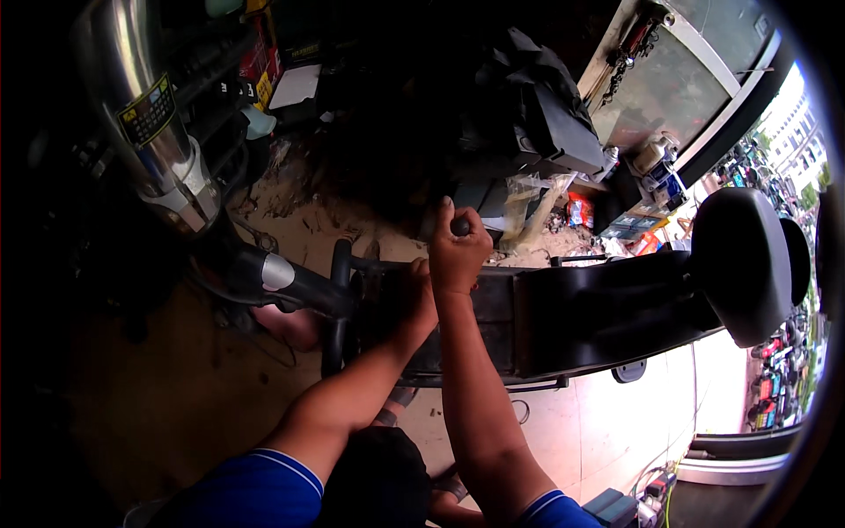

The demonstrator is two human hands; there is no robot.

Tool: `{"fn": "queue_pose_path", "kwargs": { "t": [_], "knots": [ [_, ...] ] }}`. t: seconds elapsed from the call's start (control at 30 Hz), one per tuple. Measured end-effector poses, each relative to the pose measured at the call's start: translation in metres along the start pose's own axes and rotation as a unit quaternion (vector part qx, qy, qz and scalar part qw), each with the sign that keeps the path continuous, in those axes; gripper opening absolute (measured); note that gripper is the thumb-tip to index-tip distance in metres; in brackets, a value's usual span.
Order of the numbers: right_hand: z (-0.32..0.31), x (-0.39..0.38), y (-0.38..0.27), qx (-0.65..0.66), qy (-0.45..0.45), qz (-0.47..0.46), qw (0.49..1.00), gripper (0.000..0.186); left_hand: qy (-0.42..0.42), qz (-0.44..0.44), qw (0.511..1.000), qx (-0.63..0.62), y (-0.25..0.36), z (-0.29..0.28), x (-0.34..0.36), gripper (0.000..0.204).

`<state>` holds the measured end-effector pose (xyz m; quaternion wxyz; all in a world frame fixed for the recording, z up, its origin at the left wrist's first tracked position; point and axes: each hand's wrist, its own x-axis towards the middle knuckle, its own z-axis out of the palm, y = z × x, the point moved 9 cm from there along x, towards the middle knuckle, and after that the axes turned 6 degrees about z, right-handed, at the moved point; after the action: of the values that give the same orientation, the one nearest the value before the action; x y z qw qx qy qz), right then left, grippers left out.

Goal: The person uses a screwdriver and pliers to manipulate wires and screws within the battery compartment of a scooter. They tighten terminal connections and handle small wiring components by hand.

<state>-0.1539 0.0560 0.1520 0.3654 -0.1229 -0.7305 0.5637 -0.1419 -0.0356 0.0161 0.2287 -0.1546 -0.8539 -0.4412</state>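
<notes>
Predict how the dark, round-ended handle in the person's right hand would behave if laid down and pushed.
The handle probably rolls, since its exposed end looks rounded. It is likely stiff: that end pokes from the closed right hand without sagging.

At ten o'clock a black label (147, 110) with yellow blocks and rows of print wraps a silver tube (123, 57), and at eleven yellow-green lettering (305, 51) marks a dark box (304, 59), both too small to read.
</notes>
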Motion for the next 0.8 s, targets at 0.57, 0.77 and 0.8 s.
{"fn": "queue_pose_path", "kwargs": {
  "t": [0.57, 0.77, 0.8],
  "knots": [
    [0.010, 0.001, -0.012, -0.221, -0.383, -0.133, 0.887, 0.028, 0.010, 0.040, 0.997, 0.068, -0.004, -0.001, -0.022, 0.044],
    [-0.049, 0.002, 0.016, -0.348, -0.410, -0.131, 0.833, 0.039, 0.062, -0.040, 0.990, 0.123, -0.004, -0.021, -0.022, 0.038],
    [-0.059, 0.015, 0.015, -0.308, -0.350, -0.044, 0.884, 0.036, 0.065, -0.033, 0.988, 0.137, -0.002, -0.026, -0.023, 0.035]
  ]
}}
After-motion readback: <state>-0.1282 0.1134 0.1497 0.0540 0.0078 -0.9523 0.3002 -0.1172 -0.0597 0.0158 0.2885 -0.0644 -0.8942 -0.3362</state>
